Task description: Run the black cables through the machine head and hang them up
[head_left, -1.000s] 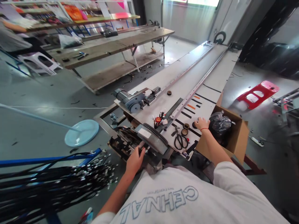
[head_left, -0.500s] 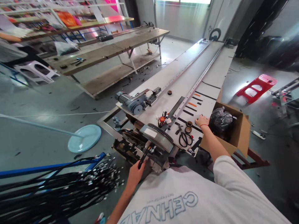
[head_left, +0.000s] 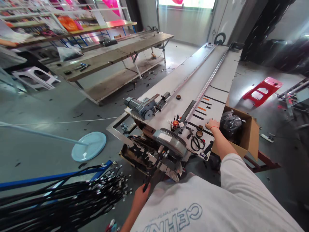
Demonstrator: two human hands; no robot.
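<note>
My left hand [head_left: 140, 196], low and left of the bench end, is closed around a black cable bundle [head_left: 152, 174]. The bundle runs up to the round grey machine part [head_left: 170, 141] at the near end, where small light connectors [head_left: 164, 153] show. My right hand [head_left: 212, 123] rests on the right edge of the white table [head_left: 193, 75], fingers bent and slightly apart; nothing shows in it. Black strips [head_left: 198, 117] and orange strips [head_left: 202, 109] lie beside it. Black-handled scissors [head_left: 197, 143] and two tape rolls [head_left: 199, 132] lie nearer me.
An open cardboard box [head_left: 251, 137] with a black plastic bag [head_left: 231, 125] stands at the right. Many black cables [head_left: 72, 199] hang on a blue rack [head_left: 96, 172]. A motor unit [head_left: 140, 106] sits at the table's left edge. A red stool [head_left: 262, 91] stands farther right.
The view has shifted slightly, so the bench sits a little farther right and lower. My left hand is lower and farther from the round part, with more cable bundle showing between them.
</note>
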